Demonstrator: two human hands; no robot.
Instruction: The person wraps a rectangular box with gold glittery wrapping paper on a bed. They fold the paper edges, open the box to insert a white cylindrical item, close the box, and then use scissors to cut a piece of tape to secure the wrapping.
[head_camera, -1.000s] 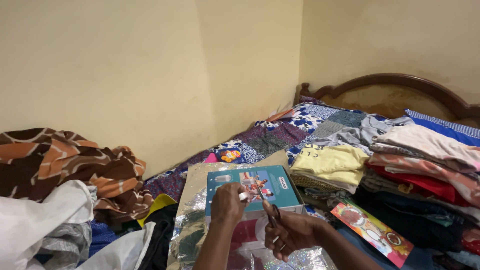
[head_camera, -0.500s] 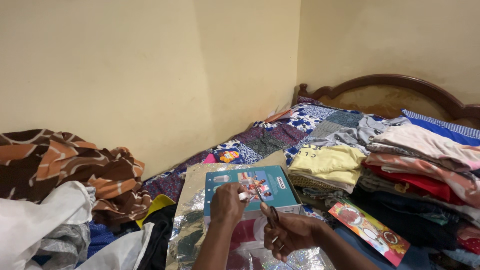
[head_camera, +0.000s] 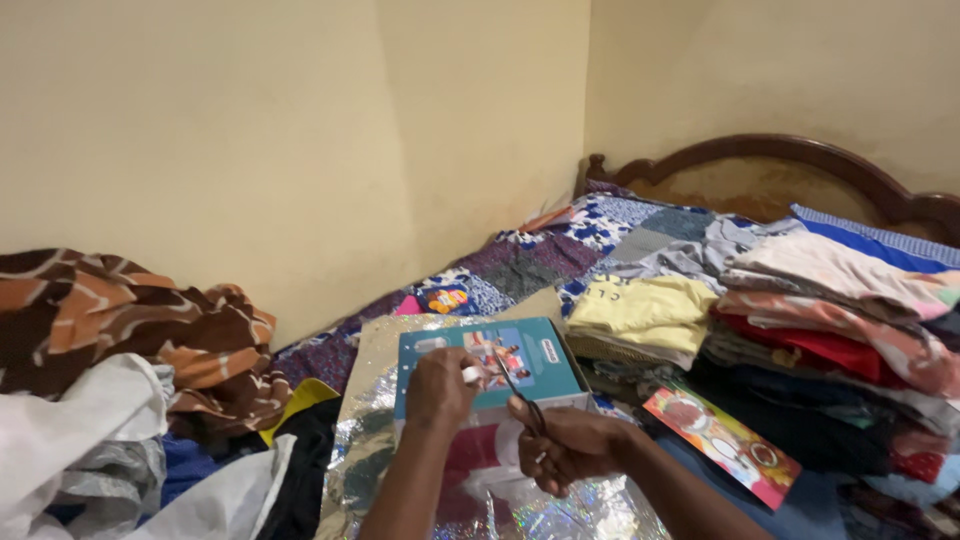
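Scissors (head_camera: 518, 390) are gripped in the right hand (head_camera: 565, 447), blades raised toward a small white tape roll (head_camera: 471, 375) pinched by the left hand (head_camera: 438, 385) over a teal box (head_camera: 530, 360) on silver wrapping foil (head_camera: 375, 440). Tape-cutting appears underway; steady blade alignment seems needed.

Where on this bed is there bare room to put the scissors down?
Bare quilt shows between the teal box and the headboard, along the wall. Some silver wrapping sheet lies free left of the left hand. Folded clothes crowd the right; heaped fabric crowds the left.
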